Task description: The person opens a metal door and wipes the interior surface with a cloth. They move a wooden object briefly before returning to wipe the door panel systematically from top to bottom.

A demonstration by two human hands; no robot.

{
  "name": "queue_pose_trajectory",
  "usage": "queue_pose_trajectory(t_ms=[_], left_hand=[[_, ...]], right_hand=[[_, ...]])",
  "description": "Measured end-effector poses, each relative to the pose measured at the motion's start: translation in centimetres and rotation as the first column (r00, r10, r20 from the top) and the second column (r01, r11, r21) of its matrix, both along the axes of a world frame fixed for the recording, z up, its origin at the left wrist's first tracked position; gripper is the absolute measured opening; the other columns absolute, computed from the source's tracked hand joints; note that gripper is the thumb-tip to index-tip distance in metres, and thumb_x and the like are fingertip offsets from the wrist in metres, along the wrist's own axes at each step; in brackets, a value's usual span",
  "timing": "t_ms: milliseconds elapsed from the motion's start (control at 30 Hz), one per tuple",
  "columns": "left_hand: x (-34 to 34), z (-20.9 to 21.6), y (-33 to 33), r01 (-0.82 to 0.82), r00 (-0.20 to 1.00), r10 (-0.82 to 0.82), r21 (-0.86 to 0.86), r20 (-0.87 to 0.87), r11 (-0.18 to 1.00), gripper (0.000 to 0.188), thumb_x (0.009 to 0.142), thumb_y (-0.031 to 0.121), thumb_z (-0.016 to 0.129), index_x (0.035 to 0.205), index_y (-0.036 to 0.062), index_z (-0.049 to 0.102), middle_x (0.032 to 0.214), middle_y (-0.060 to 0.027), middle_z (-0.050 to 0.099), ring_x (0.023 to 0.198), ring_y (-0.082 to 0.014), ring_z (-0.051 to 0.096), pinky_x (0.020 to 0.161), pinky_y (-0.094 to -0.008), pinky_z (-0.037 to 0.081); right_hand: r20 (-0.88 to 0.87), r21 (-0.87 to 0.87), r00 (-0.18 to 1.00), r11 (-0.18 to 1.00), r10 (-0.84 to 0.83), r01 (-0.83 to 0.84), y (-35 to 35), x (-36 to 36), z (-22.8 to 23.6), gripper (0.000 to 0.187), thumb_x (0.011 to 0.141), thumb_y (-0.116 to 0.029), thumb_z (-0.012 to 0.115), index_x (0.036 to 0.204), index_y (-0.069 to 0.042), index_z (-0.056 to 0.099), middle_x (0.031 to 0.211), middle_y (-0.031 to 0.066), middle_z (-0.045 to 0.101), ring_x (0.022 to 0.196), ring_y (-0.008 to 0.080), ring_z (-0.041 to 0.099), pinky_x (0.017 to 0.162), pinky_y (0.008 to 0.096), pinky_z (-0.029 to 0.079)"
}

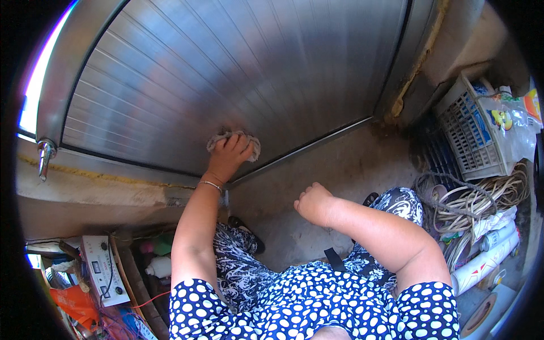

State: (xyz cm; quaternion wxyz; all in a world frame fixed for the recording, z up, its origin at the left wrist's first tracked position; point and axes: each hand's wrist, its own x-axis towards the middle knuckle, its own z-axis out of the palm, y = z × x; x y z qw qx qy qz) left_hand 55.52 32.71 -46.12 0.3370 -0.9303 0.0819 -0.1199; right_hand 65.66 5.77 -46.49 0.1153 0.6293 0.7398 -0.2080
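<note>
My left hand (231, 154) is closed on a crumpled greyish cloth (256, 148) and presses it against the low part of a ribbed silver metal door panel (238, 73). A thin bracelet circles that wrist. Held up over the floor in front of my right knee, my right hand (315, 204) is curled into a loose fist; nothing shows in it and it touches nothing.
Right of me stand a white plastic crate (467, 130), coiled pale cable (498, 192) and a white cylinder (481, 269). At the left are a white box with knobs (106, 271) and an orange bag (76, 309). A metal handle (45, 156) juts from the door frame.
</note>
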Motion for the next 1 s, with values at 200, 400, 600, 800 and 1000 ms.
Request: queue_pose_trajectory(t_ms=[200,400,600,800,1000], left_hand=[[-0.4,-2.7,-0.3,0.006,1.0,-0.006,-0.059,-0.003,0.998,0.031,0.075,0.021,0.057,0.105,0.0226,0.057,0.11,0.0021,0.054,0.11,-0.016,0.047,0.084,-0.0338,0.03],[-1.0,2.6,-0.2,-0.156,0.982,0.17,-0.147,0.084,0.977,0.025,0.076,0.021,0.056,0.101,0.0207,0.058,0.107,-0.0011,0.054,0.108,-0.0177,0.047,0.083,-0.0382,0.033],[-3.4,14.1,0.8,-0.159,0.941,0.138,0.042,0.309,0.986,0.037,0.078,0.015,0.056,0.115,0.0184,0.058,0.114,-0.0072,0.053,0.11,-0.0269,0.047,0.087,-0.0477,0.035],[-2.6,24.9,0.8,-0.142,0.781,0.056,0.089,0.622,0.986,0.061,0.071,0.004,0.064,0.127,0.0237,0.05,0.124,-0.0068,0.048,0.115,-0.0269,0.042,0.093,-0.0437,0.03],[-3.3,24.9,2.4,-0.09,0.643,0.02,0.05,0.765,0.995,0.066,0.066,0.003,0.069,0.126,0.0228,0.048,0.119,-0.0075,0.049,0.113,-0.029,0.044,0.091,-0.0431,0.032]], right_hand=[[-0.013,0.017,1.0,1.0,0.01,-0.01,0.5,0.3,-0.8,0.026,0.082,-0.016,0.057,0.106,-0.009,0.065,0.104,0.0108,0.066,0.1,0.0258,0.062,0.083,0.0398,0.045],[-0.016,0.061,0.999,0.997,-0.045,0.045,1.1,0.6,-1.3,0.023,0.083,-0.015,0.055,0.101,-0.009,0.068,0.103,0.0095,0.068,0.096,0.0264,0.064,0.078,0.0402,0.047],[-0.006,-0.002,1.0,1.0,-0.019,0.019,1.6,0.9,-1.1,0.024,0.084,-0.017,0.054,0.104,-0.009,0.064,0.099,0.0106,0.068,0.095,0.0271,0.065,0.077,0.0404,0.048],[-0.011,-0.011,0.997,0.997,-0.073,0.072,1.3,1.5,-1.4,0.023,0.084,-0.015,0.054,0.103,-0.008,0.066,0.102,0.0106,0.068,0.096,0.0271,0.065,0.077,0.0408,0.049],[-0.016,0.024,0.998,0.998,-0.065,0.065,1.5,0.8,-0.7,0.023,0.084,-0.013,0.054,0.101,-0.009,0.069,0.105,0.01,0.067,0.097,0.0264,0.065,0.078,0.0405,0.048]])
